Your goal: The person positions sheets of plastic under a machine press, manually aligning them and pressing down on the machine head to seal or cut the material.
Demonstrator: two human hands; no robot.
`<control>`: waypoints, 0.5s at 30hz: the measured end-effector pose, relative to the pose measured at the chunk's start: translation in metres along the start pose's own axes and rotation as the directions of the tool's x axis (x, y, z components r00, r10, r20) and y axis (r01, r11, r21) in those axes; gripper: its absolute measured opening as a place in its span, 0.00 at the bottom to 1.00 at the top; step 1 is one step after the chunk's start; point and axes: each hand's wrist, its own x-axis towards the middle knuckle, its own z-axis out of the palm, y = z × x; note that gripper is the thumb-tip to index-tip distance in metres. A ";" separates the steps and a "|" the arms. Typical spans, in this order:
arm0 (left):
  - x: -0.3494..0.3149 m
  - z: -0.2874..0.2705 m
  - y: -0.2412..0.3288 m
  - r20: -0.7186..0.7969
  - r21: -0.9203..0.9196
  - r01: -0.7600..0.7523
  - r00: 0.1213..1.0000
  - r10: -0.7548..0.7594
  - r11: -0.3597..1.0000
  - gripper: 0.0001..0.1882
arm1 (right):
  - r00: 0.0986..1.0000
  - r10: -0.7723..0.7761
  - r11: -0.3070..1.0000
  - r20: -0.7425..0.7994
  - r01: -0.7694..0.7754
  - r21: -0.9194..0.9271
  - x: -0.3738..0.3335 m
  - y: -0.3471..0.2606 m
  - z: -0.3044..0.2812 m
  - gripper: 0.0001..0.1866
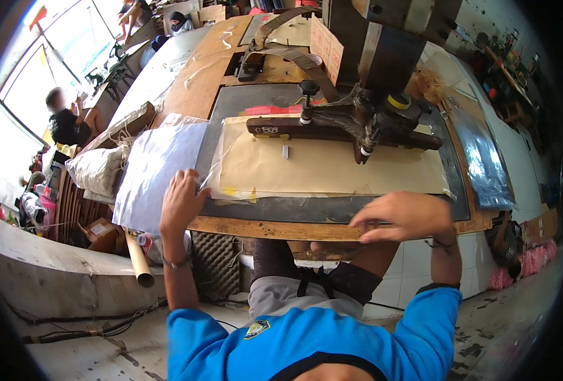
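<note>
Where the desk [256, 227] ends in a wooden front edge: right hand [408, 216], fingers loosely curled and parted. Left hand [184, 198], fingers slightly spread, at the right edge of clear plastic sheets [158, 162]. Beyond: tan paper [345, 168], small grey block [286, 152] upon it; metal press [363, 114] above.

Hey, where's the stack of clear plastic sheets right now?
In the head view, the clear plastic sheets lie at the table's left side, at the left hand, between the white bundle and the tan paper.
</note>
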 end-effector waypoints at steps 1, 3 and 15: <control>0.017 -0.002 0.010 0.045 0.046 -0.017 0.999 0.015 0.999 0.21 | 0.997 -0.038 0.999 0.066 0.035 0.035 0.022 0.005 0.007 0.21; 0.057 -0.004 0.019 0.102 0.027 -0.119 0.988 0.116 0.992 0.27 | 0.968 -0.113 0.992 0.226 0.095 0.087 0.075 0.012 0.020 0.19; 0.158 0.056 -0.003 -0.015 -0.280 -0.387 0.917 0.399 0.879 0.17 | 0.969 -0.186 0.919 0.164 0.112 0.379 0.163 0.046 0.042 0.15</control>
